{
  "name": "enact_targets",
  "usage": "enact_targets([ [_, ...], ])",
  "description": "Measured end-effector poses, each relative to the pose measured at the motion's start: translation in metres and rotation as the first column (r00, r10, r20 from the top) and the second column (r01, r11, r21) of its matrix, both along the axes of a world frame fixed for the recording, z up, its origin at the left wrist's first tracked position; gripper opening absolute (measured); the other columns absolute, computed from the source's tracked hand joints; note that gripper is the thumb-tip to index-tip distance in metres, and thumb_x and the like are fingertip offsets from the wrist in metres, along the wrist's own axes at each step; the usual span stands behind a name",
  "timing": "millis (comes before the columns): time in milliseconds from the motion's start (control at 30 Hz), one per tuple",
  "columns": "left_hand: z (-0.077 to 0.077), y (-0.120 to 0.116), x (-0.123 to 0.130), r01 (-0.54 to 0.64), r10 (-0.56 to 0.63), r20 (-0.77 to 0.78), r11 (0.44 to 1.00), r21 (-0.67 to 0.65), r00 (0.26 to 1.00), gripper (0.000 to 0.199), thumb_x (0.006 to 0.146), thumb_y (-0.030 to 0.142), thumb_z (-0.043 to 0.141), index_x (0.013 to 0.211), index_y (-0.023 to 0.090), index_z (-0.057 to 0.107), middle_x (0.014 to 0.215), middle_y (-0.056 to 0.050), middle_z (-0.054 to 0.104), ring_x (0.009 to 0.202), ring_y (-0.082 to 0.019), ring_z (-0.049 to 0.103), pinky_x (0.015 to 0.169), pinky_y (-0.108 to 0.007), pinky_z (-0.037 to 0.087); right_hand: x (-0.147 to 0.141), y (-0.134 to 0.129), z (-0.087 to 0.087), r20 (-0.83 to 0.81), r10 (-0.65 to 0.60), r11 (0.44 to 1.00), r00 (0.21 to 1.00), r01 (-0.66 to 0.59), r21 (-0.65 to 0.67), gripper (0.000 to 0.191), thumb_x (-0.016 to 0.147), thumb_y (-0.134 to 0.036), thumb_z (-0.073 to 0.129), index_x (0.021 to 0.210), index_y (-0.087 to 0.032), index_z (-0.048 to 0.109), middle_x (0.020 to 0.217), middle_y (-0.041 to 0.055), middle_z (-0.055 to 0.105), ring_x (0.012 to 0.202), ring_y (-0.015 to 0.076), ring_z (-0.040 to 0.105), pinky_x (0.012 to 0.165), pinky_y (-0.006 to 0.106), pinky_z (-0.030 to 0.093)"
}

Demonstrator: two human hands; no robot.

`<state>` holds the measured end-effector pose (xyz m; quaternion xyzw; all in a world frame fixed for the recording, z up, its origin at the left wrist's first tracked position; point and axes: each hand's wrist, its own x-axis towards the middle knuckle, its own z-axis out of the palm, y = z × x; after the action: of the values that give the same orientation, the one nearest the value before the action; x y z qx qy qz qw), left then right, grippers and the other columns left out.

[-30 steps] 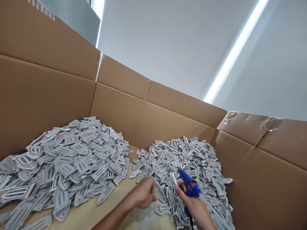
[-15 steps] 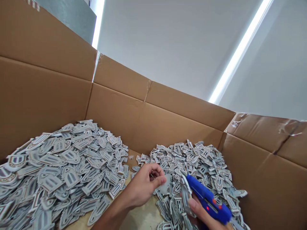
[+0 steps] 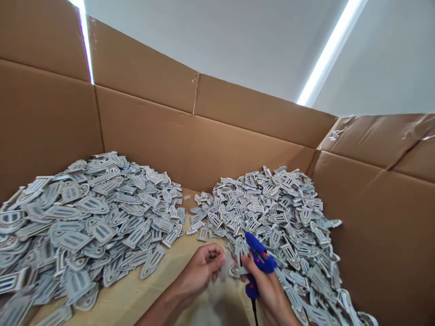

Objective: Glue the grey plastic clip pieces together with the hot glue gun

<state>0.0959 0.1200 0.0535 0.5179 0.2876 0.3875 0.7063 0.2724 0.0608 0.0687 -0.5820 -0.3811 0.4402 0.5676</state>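
Note:
My left hand (image 3: 205, 265) is closed in a pinch above the tabletop, near the middle of the view. A thin, translucent pale piece (image 3: 227, 268) shows faintly at its fingertips, blurred. To its right, my right hand (image 3: 265, 280) is wrapped round a blue hot glue gun (image 3: 257, 249), whose nozzle points up and left and whose black cord hangs down. The same hand also holds a grey arched window-shaped piece (image 3: 242, 251) upright, between thumb and fingers beside the gun. A small red light glows on the gun.
A large pile of similar grey arched pieces (image 3: 91, 222) lies at left, and another pile (image 3: 268, 203) at right. Pale tabletop (image 3: 173, 276) shows between them. Tall cardboard walls (image 3: 146, 131) stand round the left, back and right sides.
The view has tilted down, with the piles and walls sitting higher. My right hand has turned the glue gun and arched piece more upright. Both hands keep close together.

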Motion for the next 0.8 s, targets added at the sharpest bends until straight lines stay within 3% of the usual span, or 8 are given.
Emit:
enact_targets([
  [67,-0.021,-0.007,0.0,-0.001,0.004,0.05,0.998,-0.058,0.999,0.065,0.063,0.077,0.081,0.075,0.017,0.056,0.062,0.003,0.051,0.052,-0.01,0.041,0.053,-0.025,0.032,-0.012,0.004,-0.014,0.064,0.053,0.997,0.997,-0.049,-0.065,0.057,0.06,-0.071,0.084,0.072,-0.02,0.062,0.066,-0.0007,0.06,0.056,0.0143,0.057,0.052,0.025,0.044],
  [167,-0.034,-0.017,0.0,-0.015,0.027,0.1,0.993,-0.12,0.995,0.062,0.066,0.072,0.083,0.077,0.017,0.056,0.065,0.002,0.053,0.057,-0.011,0.047,0.057,-0.024,0.038,-0.019,0.005,-0.031,0.18,0.065,0.998,0.982,-0.063,-0.015,0.059,0.062,-0.074,0.08,0.065,-0.022,0.053,0.058,-0.0044,0.049,0.052,0.0126,0.049,0.05,0.025,0.041],
  [333,-0.028,-0.026,0.001,-0.024,0.037,0.112,0.992,-0.121,0.993,0.058,0.071,0.069,0.081,0.082,0.019,0.053,0.074,0.004,0.048,0.056,-0.009,0.045,0.057,-0.025,0.047,-0.016,0.0,-0.043,0.289,0.086,0.994,0.953,-0.102,0.039,0.047,0.076,-0.064,0.076,0.074,-0.021,0.057,0.061,-0.0043,0.05,0.055,0.0121,0.046,0.052,0.024,0.04],
  [433,-0.027,-0.027,0.002,-0.048,0.051,0.042,0.996,-0.076,0.998,0.057,0.073,0.07,0.078,0.083,0.019,0.054,0.074,0.003,0.051,0.058,-0.011,0.048,0.054,-0.024,0.045,-0.014,-0.003,-0.041,0.332,0.176,0.976,0.927,-0.208,0.064,0.038,0.078,-0.054,0.075,0.078,-0.02,0.059,0.065,-0.0031,0.055,0.057,0.0127,0.049,0.055,0.024,0.042],
  [567,-0.029,-0.026,0.001,-0.141,0.142,-0.038,0.99,0.023,0.989,0.057,0.072,0.07,0.078,0.075,0.018,0.056,0.07,0.001,0.056,0.068,-0.014,0.053,0.065,-0.025,0.043,-0.017,-0.006,-0.035,0.397,0.227,0.961,0.889,-0.27,0.055,0.023,0.081,-0.04,0.073,0.083,-0.019,0.063,0.071,-0.001,0.062,0.062,0.0144,0.056,0.061,0.024,0.046],
  [700,-0.027,-0.023,-0.001,-0.233,0.235,-0.094,0.972,0.024,0.967,0.06,0.068,0.074,0.077,0.072,0.017,0.059,0.065,0.002,0.053,0.063,-0.013,0.046,0.06,-0.024,0.037,-0.019,-0.008,-0.033,0.422,0.163,0.973,0.892,-0.216,0.08,0.025,0.087,-0.043,0.068,0.091,-0.019,0.068,0.084,0.0035,0.069,0.073,0.0173,0.063,0.07,0.025,0.05],
  [800,-0.025,-0.023,-0.002,-0.243,0.241,-0.124,0.97,-0.002,0.963,0.059,0.066,0.072,0.078,0.073,0.016,0.061,0.064,0.002,0.053,0.061,-0.013,0.045,0.059,-0.025,0.035,-0.018,-0.01,-0.032,0.459,0.148,0.974,0.876,-0.21,0.088,0.03,0.091,-0.048,0.066,0.091,-0.018,0.069,0.084,0.0038,0.068,0.075,0.0177,0.062,0.07,0.026,0.05],
])
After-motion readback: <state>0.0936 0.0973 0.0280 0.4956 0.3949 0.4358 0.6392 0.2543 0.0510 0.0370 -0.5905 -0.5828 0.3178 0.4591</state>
